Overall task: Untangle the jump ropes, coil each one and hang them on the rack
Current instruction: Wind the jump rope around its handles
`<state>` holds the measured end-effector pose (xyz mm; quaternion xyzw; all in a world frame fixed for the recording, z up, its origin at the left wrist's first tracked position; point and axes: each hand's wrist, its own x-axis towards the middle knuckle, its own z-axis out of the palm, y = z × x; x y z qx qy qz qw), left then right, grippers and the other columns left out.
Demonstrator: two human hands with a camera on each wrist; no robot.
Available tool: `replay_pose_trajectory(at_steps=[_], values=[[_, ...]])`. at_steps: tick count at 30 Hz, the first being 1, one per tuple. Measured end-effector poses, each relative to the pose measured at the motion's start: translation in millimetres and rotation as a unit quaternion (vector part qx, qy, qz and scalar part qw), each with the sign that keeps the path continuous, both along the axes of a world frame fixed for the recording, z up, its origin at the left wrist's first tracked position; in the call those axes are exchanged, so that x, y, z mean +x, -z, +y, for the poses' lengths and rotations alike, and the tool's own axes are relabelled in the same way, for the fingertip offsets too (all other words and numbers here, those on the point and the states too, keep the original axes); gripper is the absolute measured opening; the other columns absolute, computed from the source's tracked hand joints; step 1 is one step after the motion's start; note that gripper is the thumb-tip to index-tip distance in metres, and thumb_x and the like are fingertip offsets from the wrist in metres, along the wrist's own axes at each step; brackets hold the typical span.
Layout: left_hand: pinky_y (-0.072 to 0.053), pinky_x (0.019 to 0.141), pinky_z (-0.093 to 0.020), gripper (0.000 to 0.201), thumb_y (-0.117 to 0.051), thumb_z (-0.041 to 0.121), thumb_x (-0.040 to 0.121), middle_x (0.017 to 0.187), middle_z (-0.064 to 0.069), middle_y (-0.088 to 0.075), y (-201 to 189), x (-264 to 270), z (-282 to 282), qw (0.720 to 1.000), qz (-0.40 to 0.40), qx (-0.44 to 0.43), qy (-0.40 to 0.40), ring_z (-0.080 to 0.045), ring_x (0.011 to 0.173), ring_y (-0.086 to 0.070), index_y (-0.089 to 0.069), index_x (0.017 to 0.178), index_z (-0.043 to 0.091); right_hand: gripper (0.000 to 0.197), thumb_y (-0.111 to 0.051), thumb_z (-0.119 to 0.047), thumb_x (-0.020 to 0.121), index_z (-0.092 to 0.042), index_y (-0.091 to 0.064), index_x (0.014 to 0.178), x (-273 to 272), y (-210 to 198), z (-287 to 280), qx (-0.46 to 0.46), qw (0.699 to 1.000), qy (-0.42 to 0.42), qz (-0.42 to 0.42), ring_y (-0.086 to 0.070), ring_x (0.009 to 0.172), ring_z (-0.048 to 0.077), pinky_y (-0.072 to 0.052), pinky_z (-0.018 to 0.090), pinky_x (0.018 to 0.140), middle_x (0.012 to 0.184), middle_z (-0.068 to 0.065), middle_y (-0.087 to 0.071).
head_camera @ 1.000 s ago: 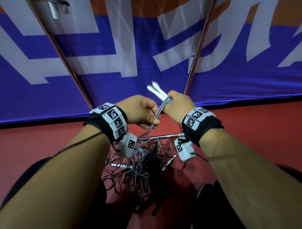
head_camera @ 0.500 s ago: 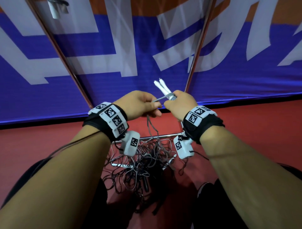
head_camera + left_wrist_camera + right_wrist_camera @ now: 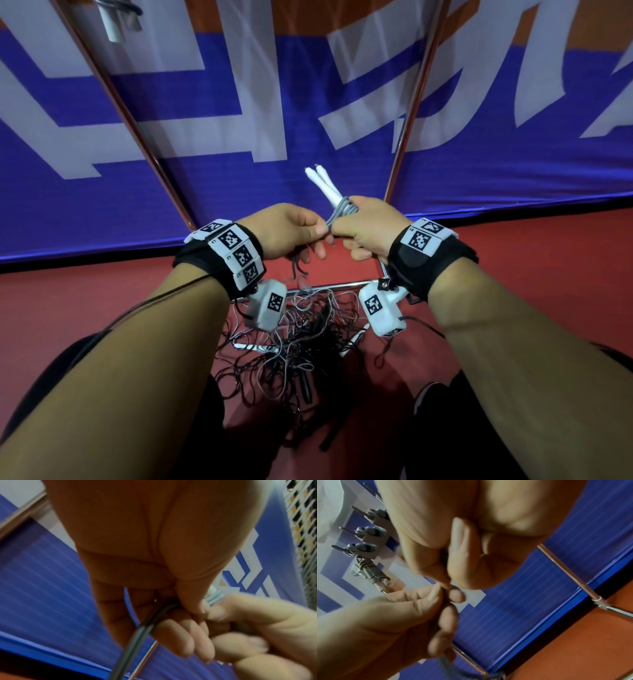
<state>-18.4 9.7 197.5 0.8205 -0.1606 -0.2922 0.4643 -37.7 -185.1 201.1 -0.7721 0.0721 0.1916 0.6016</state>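
My right hand (image 3: 359, 226) grips a pair of white jump-rope handles (image 3: 322, 183) that point up and away, with grey cord (image 3: 342, 210) wound round them near my fist. My left hand (image 3: 301, 233) pinches that grey cord (image 3: 147, 622) right beside the right hand; its loose end hangs down below my fingers. Under both wrists a tangle of black and grey ropes (image 3: 294, 346) lies on the red floor. In the right wrist view a coiled rope with white handles (image 3: 371, 573) hangs from a hook (image 3: 359, 547) on the rack.
Two copper-coloured rack poles (image 3: 137, 113) (image 3: 411, 113) slant up in front of a blue and white banner (image 3: 239, 85). A chrome base bar (image 3: 329, 286) runs across the floor behind the tangle. My knees frame the pile at the bottom.
Both hands rose slightly and came closer together. More grey cord is wound round the white handles, and the hanging length below my left hand has become shorter.
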Motion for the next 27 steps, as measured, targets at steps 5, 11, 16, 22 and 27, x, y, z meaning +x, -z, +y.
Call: replay_pose_trajectory(at_steps=[5, 11, 16, 22, 27], values=[[-0.057, 0.095, -0.045, 0.019, -0.062, 0.020, 0.106, 0.103, -0.007, -0.081, 1, 0, 1, 1.000, 0.010, -0.025, -0.006, -0.024, 0.087, -0.076, -0.075, 0.117, 0.012, 0.027, -0.078, -0.034, 0.092, -0.017, -0.057, 0.097, -5, -8, 1, 0.043, 0.998, -0.041, 0.008, -0.031, 0.049, 0.012, -0.017, 0.027, 0.048, 0.069, 0.001, -0.048], [-0.057, 0.098, -0.047, 0.026, -0.063, 0.028, 0.105, 0.099, -0.004, -0.081, 6, 2, 3, 1.000, 0.025, 0.013, -0.006, -0.020, 0.093, -0.077, -0.073, 0.116, 0.007, 0.022, -0.061, -0.036, 0.101, -0.014, -0.057, 0.101, -10, -11, 9, 0.062, 0.998, 0.003, 0.025, -0.032, 0.046, 0.012, -0.021, 0.019, 0.042, 0.072, 0.003, -0.053], [-0.051, 0.098, -0.040, 0.034, -0.070, 0.006, 0.096, 0.104, -0.017, -0.075, 5, 10, 11, 0.988, 0.074, -0.126, -0.047, -0.031, 0.101, -0.070, -0.063, 0.128, -0.003, 0.022, -0.054, -0.033, 0.102, -0.014, -0.061, 0.112, -9, -17, 4, 0.106, 0.994, 0.015, 0.027, -0.029, 0.048, 0.013, -0.019, 0.019, 0.042, 0.072, 0.004, -0.054], [-0.044, 0.117, -0.055, 0.053, -0.074, 0.006, 0.088, 0.133, -0.033, -0.064, -5, 10, 13, 0.954, 0.138, -0.245, -0.104, -0.048, 0.125, -0.063, -0.058, 0.138, -0.001, 0.018, -0.051, -0.031, 0.101, -0.016, -0.059, 0.109, -11, -15, 2, 0.107, 0.993, 0.009, 0.048, -0.026, 0.048, 0.013, -0.016, 0.020, 0.045, 0.071, 0.004, -0.051], [-0.052, 0.102, -0.034, 0.018, -0.071, 0.004, 0.097, 0.103, -0.009, -0.079, 9, 10, 14, 0.998, 0.043, -0.033, 0.037, -0.019, 0.098, -0.073, -0.072, 0.115, 0.006, 0.017, -0.052, -0.029, 0.101, -0.012, -0.053, 0.102, -11, -19, 1, 0.130, 0.991, 0.019, 0.026, -0.023, 0.047, 0.014, -0.014, 0.022, 0.047, 0.068, 0.006, -0.048]])
